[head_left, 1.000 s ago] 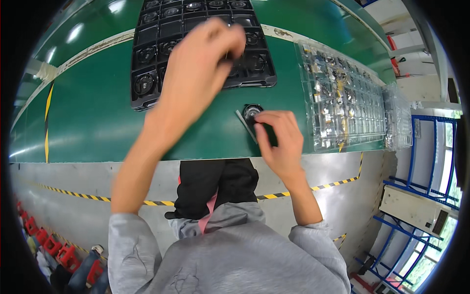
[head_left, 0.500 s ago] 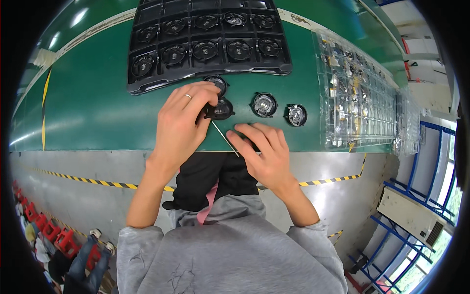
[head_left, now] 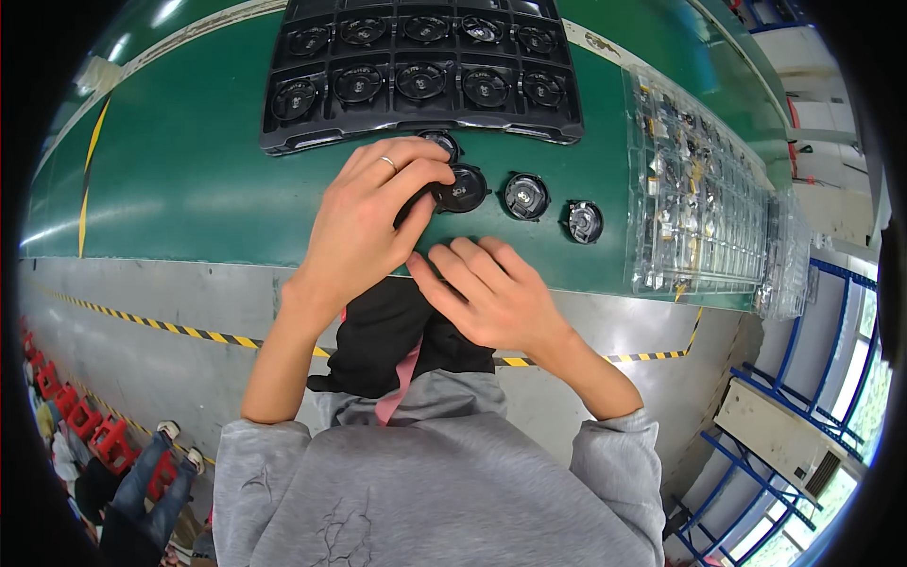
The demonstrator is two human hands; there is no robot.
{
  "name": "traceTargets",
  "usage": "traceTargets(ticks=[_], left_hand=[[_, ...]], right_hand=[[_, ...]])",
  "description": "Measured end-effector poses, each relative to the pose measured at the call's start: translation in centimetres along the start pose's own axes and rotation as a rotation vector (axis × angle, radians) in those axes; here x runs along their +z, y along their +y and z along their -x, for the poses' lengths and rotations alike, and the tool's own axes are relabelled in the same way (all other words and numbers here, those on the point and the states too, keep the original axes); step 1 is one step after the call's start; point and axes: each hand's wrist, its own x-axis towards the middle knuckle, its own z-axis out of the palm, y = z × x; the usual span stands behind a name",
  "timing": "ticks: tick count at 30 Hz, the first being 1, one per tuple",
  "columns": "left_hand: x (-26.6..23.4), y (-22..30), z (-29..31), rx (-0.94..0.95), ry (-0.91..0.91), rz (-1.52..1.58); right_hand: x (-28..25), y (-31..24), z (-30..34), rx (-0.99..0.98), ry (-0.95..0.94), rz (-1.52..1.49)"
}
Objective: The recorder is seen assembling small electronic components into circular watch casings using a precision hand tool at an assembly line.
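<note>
We do best to grip the black round part (head_left: pixel 465 193), upper middle of the frame, by its rim, as our left hand (head_left: pixel 370 206) does, though we cannot tell whether our curled right hand (head_left: pixel 496 298) below holds anything.

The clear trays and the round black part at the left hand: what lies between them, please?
In the head view, a round black part and a second one lie there.

The person's bare forearms (head_left: pixel 286 364) angle inward. The left hand (head_left: pixel 368 203) curls, thumb and index finger bent; just beside it, the right hand (head_left: pixel 491 298) is palm-down, fingers loosely spread.
</note>
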Motion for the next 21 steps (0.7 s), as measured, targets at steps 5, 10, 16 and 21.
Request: traceTargets(ticks=[5,10,16,21], left_hand=[[-0.5,0.2,0.0,0.003,-0.086,-0.004],[-0.9,0.5,-0.1,0.049,-0.155,0.002],[-0.4,1.9,-0.2,0.074,-0.136,-0.042],[4.1,7.1,-0.2,0.146,-0.152,0.061]], right_hand=[[0.4,0.1,1.3,-0.008,0.096,-0.144],[-1.8,0.6,4.6,0.326,0.155,-0.444],[-4.5,2.3,8.4,0.862,0.560,-0.818],[-5.4,3.9,6.8,0.891,0.628,-0.584]])
